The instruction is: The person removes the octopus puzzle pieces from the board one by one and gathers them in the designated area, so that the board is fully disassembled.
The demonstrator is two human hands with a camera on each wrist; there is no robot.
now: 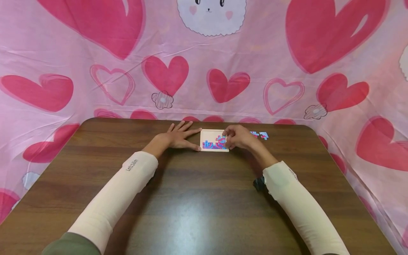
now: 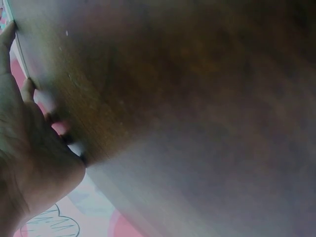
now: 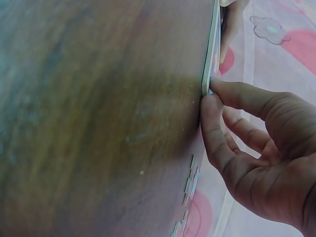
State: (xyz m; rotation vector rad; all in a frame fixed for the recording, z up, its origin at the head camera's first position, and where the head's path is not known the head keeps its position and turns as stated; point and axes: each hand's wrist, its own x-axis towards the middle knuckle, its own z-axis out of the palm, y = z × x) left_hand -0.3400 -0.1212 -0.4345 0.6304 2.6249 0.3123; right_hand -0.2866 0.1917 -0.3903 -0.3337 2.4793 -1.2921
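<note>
A small pale puzzle tray (image 1: 208, 135) lies near the table's far edge, with joined blue, pink and purple puzzle pieces (image 1: 208, 145) along its near side and up its right. My left hand (image 1: 178, 137) is flat with spread fingers, its thumb and index fingertip against the tray's left edge. At the right edge, my right hand (image 1: 238, 137) bends its fingers over the tray. Its thumb and index finger (image 3: 242, 94) pinch close together there, a sliver of blue puzzle piece (image 3: 211, 91) between the tips; the rest is hidden.
Loose puzzle pieces (image 1: 264, 135) lie on the brown wooden table (image 1: 191, 198) just right of my right hand. A pink cloth with hearts (image 1: 227, 85) hangs behind the table and along its sides. A dark band (image 1: 259, 184) shows at the right wrist.
</note>
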